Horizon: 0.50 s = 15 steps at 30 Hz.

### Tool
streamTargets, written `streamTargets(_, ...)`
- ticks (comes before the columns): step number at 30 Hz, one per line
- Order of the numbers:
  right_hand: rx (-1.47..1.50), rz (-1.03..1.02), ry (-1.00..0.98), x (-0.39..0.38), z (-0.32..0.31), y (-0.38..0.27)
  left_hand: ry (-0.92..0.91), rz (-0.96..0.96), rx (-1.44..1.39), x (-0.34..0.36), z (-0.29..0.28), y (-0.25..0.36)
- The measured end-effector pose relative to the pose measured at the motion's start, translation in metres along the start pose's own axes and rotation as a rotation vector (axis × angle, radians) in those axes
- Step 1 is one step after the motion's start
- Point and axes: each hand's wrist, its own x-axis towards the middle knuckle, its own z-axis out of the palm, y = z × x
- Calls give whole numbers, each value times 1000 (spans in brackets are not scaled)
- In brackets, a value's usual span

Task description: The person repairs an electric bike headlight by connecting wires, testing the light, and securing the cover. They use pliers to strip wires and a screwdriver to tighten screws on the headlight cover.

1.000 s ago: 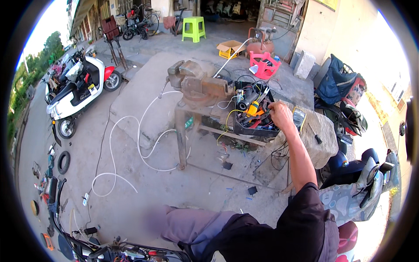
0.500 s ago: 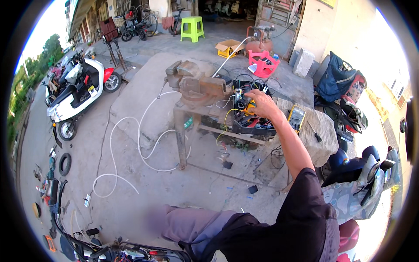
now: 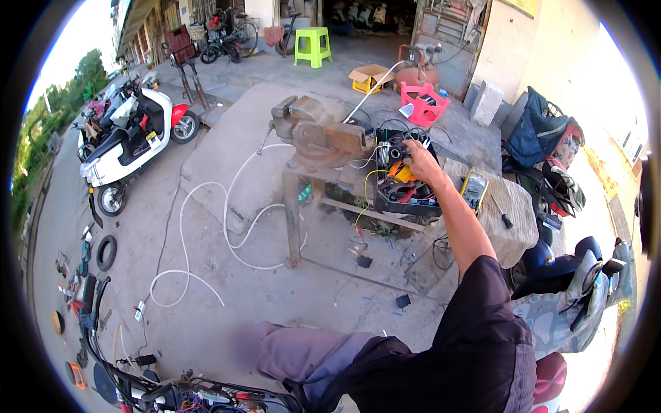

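My right hand (image 3: 421,162) is over a black crate (image 3: 405,206) crammed with tools and wires. Its fingers bend down and close at a dark item inside the crate, which I cannot make out. Just below the hand lie orange-and-yellow tool handles (image 3: 401,173), and next to the fingertips is a round black thing (image 3: 396,153) like a roll of tape. Right of the crate, a yellow-framed multimeter (image 3: 475,187) rests on a rough slab. My left hand does not show.
Left of the crate, a rusty bench vise (image 3: 327,138) stands on a metal-legged bench. A white hose (image 3: 184,241) loops over the ground. A pink upturned stool (image 3: 423,104) and a cardboard box (image 3: 372,74) are behind. A white scooter (image 3: 134,141) stands at left, a dismantled vehicle (image 3: 200,396) at lower left.
My right hand has shifted slightly toward the crate's far right side, and its fingers have curled more. More of the orange-yellow handles shows. The whole view has moved slightly.
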Motion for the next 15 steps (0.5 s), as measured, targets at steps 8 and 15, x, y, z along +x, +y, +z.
streamTargets(8,-184,59,-508,-1,-26,-27,90,308,-45,7,12,-8)
streamTargets(15,-239,93,-754,12,-35,-41,-39,171,-85,2,-1,-18)
